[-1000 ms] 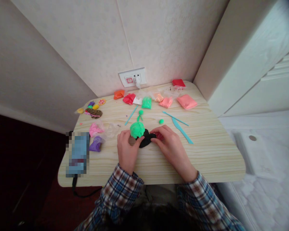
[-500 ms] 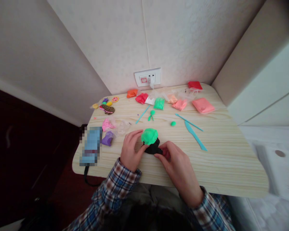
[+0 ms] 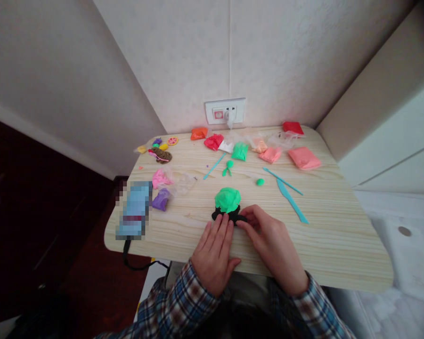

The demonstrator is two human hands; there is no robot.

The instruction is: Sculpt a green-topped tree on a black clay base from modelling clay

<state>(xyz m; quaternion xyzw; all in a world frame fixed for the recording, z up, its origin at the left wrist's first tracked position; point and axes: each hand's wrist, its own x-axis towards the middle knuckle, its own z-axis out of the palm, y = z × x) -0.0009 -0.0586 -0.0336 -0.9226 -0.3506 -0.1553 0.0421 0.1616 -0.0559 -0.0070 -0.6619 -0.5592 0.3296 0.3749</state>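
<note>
A green clay lump (image 3: 228, 199) sits on top of a black clay piece (image 3: 223, 215) near the front middle of the wooden table (image 3: 332, 226). My left hand (image 3: 214, 254) lies flat with its fingers stretched out, fingertips touching the near edge of the black clay. My right hand (image 3: 270, 240) is beside it on the right, thumb and fingers pinched on the black clay's right end.
Packets of coloured clay (image 3: 304, 157) lie along the back edge under a wall socket (image 3: 225, 111). Blue plastic tools (image 3: 291, 202) lie to the right, small green clay bits (image 3: 260, 181) behind, pink and purple bags (image 3: 161, 199) and a blurred object (image 3: 133, 210) at left.
My left hand has come off the left side of the clay and now lies flat in front of it. The view has swung left, so the table sits further right.
</note>
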